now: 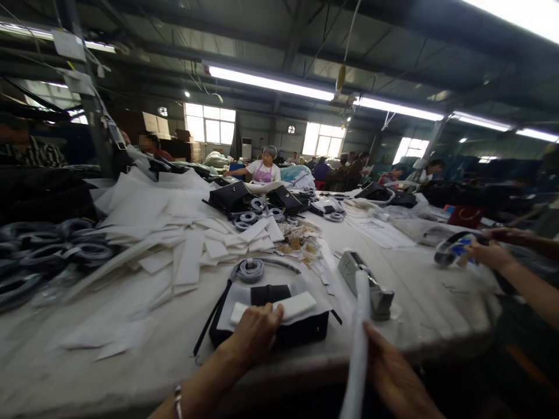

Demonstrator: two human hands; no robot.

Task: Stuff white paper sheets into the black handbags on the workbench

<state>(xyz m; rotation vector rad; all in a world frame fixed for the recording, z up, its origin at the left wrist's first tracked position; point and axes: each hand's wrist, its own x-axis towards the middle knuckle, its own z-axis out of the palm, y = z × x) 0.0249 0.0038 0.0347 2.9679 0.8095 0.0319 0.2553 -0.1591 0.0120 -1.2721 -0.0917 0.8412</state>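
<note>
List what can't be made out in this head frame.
- Right hand: palm and grip on the white roll cut off by the bottom edge.
- Black bag: front hidden under the left hand and white padding.
- Tape dispenser: partly behind the roll.
- Co-worker's hands: held item blurred.

The right hand (393,372) is cut off by the bottom edge, so its wrist and most of its fingers go unseen; the white roll (358,337) it grips also runs out of the picture below. The left hand (253,334) covers the near edge of the black bag (301,331) and part of the white pad (288,307) lying on it. At the right, a co-worker's hands (489,250) are blurred (what they hold reads only as something blue and white). The grey coils (48,256) at the left smear together. People at the far end of the table (414,291) are too small to make out.
</note>
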